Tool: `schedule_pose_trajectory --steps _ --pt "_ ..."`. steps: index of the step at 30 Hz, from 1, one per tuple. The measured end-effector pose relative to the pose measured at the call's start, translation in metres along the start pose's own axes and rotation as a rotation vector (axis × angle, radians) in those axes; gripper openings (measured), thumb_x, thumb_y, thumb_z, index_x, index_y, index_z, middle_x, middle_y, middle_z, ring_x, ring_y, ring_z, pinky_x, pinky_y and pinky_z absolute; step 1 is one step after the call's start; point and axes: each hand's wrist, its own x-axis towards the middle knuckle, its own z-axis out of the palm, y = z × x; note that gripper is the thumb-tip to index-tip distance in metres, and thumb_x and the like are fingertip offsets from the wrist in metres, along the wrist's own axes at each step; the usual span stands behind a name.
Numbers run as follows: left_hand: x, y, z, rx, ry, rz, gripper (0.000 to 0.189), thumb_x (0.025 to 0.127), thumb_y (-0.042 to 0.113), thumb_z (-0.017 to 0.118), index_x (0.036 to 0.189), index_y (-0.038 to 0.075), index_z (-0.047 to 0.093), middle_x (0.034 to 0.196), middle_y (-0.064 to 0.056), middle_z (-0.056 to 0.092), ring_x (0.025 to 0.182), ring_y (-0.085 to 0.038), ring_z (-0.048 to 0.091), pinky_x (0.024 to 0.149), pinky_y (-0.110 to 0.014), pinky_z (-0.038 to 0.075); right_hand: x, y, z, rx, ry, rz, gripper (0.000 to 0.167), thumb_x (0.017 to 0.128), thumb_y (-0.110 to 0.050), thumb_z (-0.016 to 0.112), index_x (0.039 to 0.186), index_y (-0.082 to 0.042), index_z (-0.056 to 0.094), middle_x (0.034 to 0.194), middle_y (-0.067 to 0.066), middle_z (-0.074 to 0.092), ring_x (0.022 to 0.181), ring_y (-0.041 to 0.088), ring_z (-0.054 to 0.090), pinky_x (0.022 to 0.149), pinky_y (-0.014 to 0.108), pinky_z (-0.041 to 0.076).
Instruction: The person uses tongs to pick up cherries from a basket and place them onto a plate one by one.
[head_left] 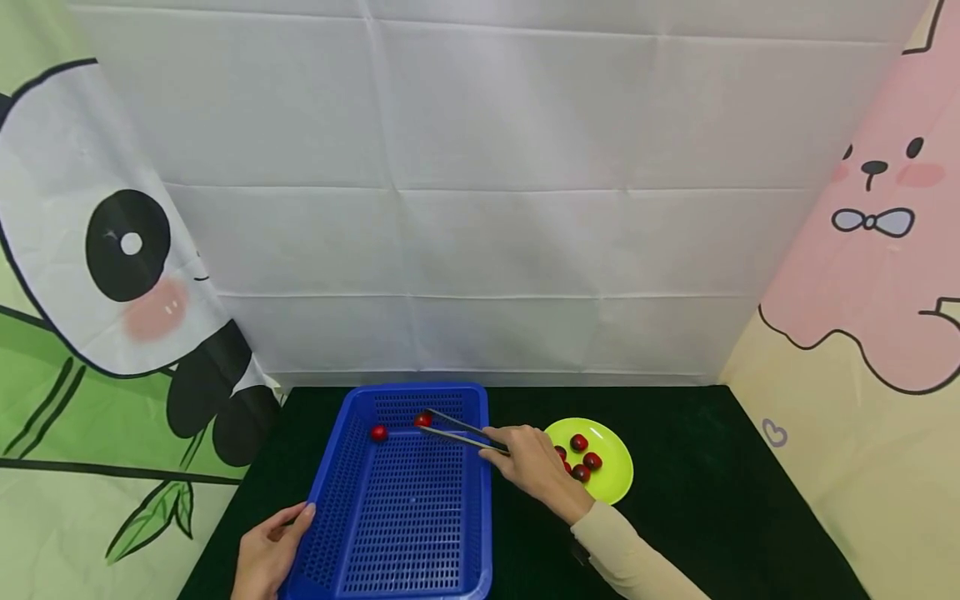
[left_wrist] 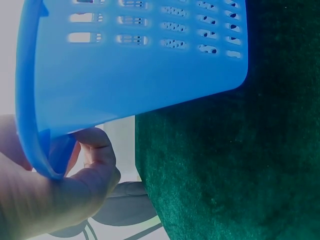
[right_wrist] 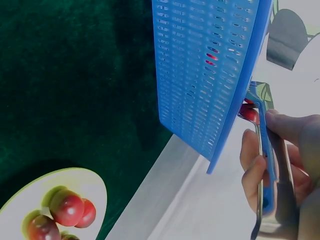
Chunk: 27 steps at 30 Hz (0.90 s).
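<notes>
My left hand [head_left: 272, 550] grips the left rim of a blue slotted plastic basket [head_left: 490, 500]. In the left wrist view, thumb and fingers [left_wrist: 97, 150] are curled about that rim. My right hand [head_left: 534, 467] holds metal tongs [head_left: 459, 437] reaching over the basket's right rim. Between the tong tips, over the basket's far part, is a red cherry tomato [head_left: 423, 419], also seen in the right wrist view [right_wrist: 249, 115]. Another cherry tomato [head_left: 379, 433] lies in the basket, to the left of the tips.
A yellow-green plate [head_left: 618, 467] with several dark red cherry tomatoes [head_left: 579, 442] stands right of the basket, partly behind my right hand. Dark green cloth [head_left: 697, 500] covers the table. A white sheet [head_left: 510, 242] hangs behind, with printed cartoon curtains at both sides.
</notes>
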Motion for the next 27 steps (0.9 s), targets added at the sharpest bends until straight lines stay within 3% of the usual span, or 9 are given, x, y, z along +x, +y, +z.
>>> schedule_pose_trajectory --steps 6,13,22,27 --pt "0.002 0.000 0.001 0.007 0.005 0.011 0.080 0.094 0.054 0.070 0.140 -0.010 0.054 0.092 -0.008 0.074 0.077 -0.018 0.069 0.067 -0.041 0.059 -0.009 0.004 -0.007 0.032 0.013 0.036 0.038 0.097 -0.023 0.074 0.129 -0.003 0.071 0.068 -0.007 0.057 0.043 -0.001 0.039 0.042 0.018 0.037" --pt "0.002 -0.002 0.001 0.034 0.009 0.002 0.081 0.094 0.056 0.069 0.139 -0.010 0.054 0.092 -0.011 0.073 0.076 -0.019 0.069 0.066 -0.042 0.059 -0.017 0.007 -0.015 0.034 0.033 0.085 0.037 0.097 -0.024 0.074 0.129 -0.006 0.072 0.075 -0.008 0.062 0.044 0.000 0.039 0.044 0.020 0.038" --pt "0.002 -0.001 0.001 0.033 0.015 0.011 0.078 0.095 0.053 0.069 0.138 -0.010 0.055 0.089 -0.006 0.073 0.075 -0.018 0.068 0.066 -0.041 0.059 -0.030 0.011 -0.026 0.049 0.082 0.106 0.037 0.095 -0.023 0.077 0.127 -0.006 0.073 0.070 -0.011 0.055 0.046 0.000 0.039 0.043 0.022 0.039" --pt "0.002 -0.001 0.000 0.042 0.010 0.007 0.082 0.094 0.057 0.068 0.138 -0.011 0.055 0.091 -0.010 0.073 0.076 -0.019 0.069 0.066 -0.043 0.059 -0.036 0.013 -0.032 0.063 0.110 0.102 0.037 0.093 -0.022 0.079 0.126 -0.005 0.073 0.065 -0.013 0.048 0.047 -0.001 0.039 0.045 0.021 0.039"
